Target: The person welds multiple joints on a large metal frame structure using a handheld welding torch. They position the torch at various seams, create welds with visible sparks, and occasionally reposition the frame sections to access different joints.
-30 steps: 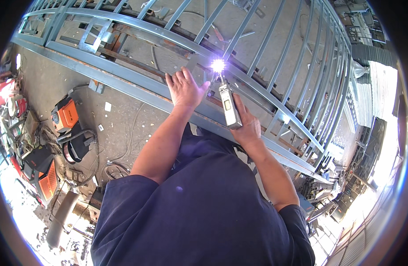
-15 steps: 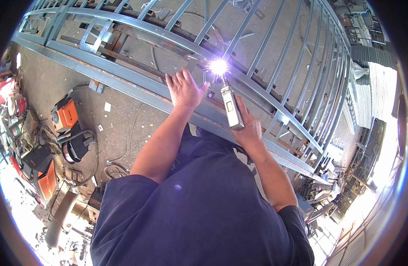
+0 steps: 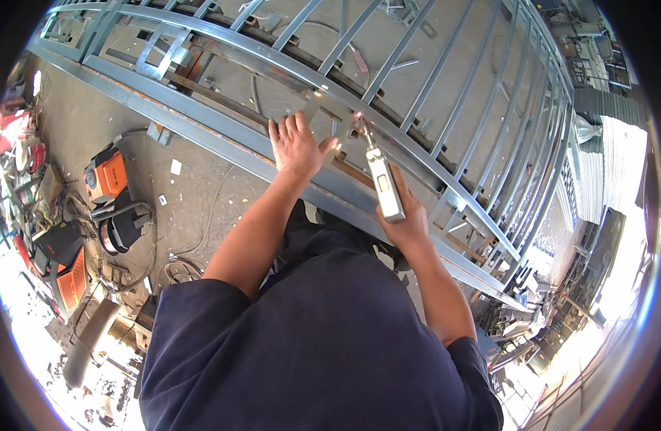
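Note:
My right hand point(image 3: 408, 221) is wrapped around a silver-grey handheld welding gun point(image 3: 385, 185). The gun's nozzle tip rests at a small glowing spot beside the long rail of a steel frame point(image 3: 409, 136). A thin flat metal plate with a slot cut in it point(image 3: 332, 113) lies against that rail, left of the tip. My left hand point(image 3: 296, 147) lies at the plate's near-left edge, fingers stretched and thumb spread apart. Small bright glints show near the thumb and on the rail. How firmly the left fingers press on the plate cannot be made out.
A bracket-like metal piece point(image 3: 160, 56) sits on the frame at the far left. On the floor to the left stand an orange-and-black machine point(image 3: 106, 176), a wire spool point(image 3: 115, 235) and coiled cables point(image 3: 183, 269). Corrugated sheets point(image 3: 621, 165) stand at the right.
The bright violet-white arc at the gun's tip has gone out, leaving a small glow. The gun and my right hand have shifted slightly nearer to me. My left hand stays in place.

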`<state>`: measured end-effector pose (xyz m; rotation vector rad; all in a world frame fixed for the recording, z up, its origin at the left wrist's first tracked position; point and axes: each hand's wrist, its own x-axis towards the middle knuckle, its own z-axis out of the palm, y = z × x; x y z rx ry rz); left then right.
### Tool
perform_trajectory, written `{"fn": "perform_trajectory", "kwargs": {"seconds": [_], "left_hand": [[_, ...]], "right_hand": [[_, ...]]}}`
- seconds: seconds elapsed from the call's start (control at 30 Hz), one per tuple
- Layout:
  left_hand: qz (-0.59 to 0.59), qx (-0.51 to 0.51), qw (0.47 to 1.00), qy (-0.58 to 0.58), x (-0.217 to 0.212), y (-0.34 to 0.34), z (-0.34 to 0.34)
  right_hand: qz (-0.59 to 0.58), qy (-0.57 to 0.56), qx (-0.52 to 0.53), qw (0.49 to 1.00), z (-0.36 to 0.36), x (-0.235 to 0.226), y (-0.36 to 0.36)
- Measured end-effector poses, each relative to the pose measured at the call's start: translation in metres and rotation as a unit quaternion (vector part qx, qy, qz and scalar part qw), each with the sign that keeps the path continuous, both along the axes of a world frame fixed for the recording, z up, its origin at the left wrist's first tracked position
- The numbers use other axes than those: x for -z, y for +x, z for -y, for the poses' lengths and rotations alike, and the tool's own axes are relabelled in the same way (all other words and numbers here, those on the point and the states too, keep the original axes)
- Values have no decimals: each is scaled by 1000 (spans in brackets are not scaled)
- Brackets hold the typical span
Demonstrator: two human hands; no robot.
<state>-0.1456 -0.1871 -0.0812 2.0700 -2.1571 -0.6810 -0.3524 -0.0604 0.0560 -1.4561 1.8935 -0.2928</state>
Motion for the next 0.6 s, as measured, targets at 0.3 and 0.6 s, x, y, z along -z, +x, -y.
{"fn": "perform_trajectory", "kwargs": {"seconds": [0.3,0.6], "left_hand": [[56,-309,938,-148,4,125,-9],[-308,-707,633,-70,15,90,23]], "right_hand": [[140,80,-12,987,46,-88,-56],[264,280,-110,916,141,-11,-47]]}}
